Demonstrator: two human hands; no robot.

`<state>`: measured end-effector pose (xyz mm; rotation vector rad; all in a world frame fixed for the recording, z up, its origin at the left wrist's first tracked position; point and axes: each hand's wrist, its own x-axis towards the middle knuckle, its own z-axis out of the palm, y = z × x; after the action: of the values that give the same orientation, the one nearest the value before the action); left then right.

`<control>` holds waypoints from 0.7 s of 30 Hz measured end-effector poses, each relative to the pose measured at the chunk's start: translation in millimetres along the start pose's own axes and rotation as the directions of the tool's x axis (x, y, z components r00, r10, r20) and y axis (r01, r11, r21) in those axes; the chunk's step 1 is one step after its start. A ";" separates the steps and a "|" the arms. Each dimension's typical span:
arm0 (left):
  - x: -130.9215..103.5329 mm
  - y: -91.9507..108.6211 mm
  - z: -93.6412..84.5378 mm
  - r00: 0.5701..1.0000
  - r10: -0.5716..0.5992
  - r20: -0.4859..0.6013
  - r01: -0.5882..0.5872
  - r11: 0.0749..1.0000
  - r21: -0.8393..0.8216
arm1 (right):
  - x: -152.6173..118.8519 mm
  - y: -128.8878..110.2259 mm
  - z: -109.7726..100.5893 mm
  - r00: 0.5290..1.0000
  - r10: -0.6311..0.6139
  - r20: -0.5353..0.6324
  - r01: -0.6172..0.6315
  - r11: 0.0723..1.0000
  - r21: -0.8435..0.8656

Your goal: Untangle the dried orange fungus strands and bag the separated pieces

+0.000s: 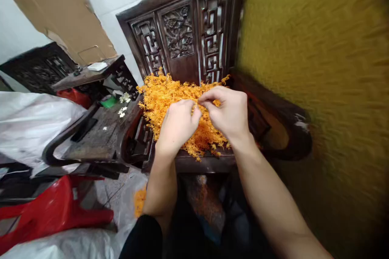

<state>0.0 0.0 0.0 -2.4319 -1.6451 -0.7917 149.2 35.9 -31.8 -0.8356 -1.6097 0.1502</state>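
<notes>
A large heap of orange artificial flower sprigs [161, 93] lies on the seat of a dark carved wooden chair [179, 64]. Over the middle of the heap, my left hand [179, 123] is closed, its thumb pressed toward the curled fingers. My right hand [229, 111] is right beside it, thumb and forefinger pinched together just above the flowers. Whatever lies between the fingertips of either hand is too small to make out against the orange. Part of the heap is hidden behind both hands.
A dark wooden side table [100, 137] on the left bears small pale flowers [123, 111] and a green item [108, 102]. Below it are a red plastic stool [57, 206] and plastic bags [73, 245]. A mustard-yellow surface [316, 56] rises close on the right.
</notes>
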 end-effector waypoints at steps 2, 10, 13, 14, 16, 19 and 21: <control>1.7 -0.7 -0.5 1.000 -0.017 0.005 0.017 1.000 -0.025 | -1.1 -1.2 3.0 1.000 0.021 -0.013 -0.021 1.000 0.002; -3.5 6.5 -11.9 0.993 -0.114 0.015 0.115 0.980 -0.161 | 0.8 12.3 1.7 0.991 0.078 -0.106 -0.080 0.997 -0.021; -14.5 4.1 -27.9 0.989 -0.146 0.034 0.149 0.930 -0.335 | 7.5 43.4 -16.4 0.907 0.246 -0.343 -0.262 0.965 -0.001; -16.7 2.0 -31.2 0.985 -0.169 0.031 0.166 0.896 -0.411 | 9.5 51.9 -22.4 0.871 0.323 -0.371 -0.308 0.946 0.101; -17.0 -2.4 -31.8 0.971 -0.233 0.052 0.219 0.786 -0.578 | 12.0 60.2 -30.5 0.839 0.404 -0.364 -0.306 0.904 0.298; -8.9 -6.2 -19.5 0.954 -0.245 0.176 0.285 0.541 -0.791 | 11.6 53.4 -29.3 0.841 0.503 -0.201 -0.323 0.763 0.560; -2.4 -6.8 -8.6 0.956 -0.214 0.198 0.275 0.435 -0.858 | 10.3 45.0 -23.3 0.836 0.545 -0.055 -0.377 0.645 0.665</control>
<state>-9.8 -2.4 4.9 -2.7882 -1.9482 -2.1199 189.6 66.5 -42.0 -0.6751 -0.9529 0.8843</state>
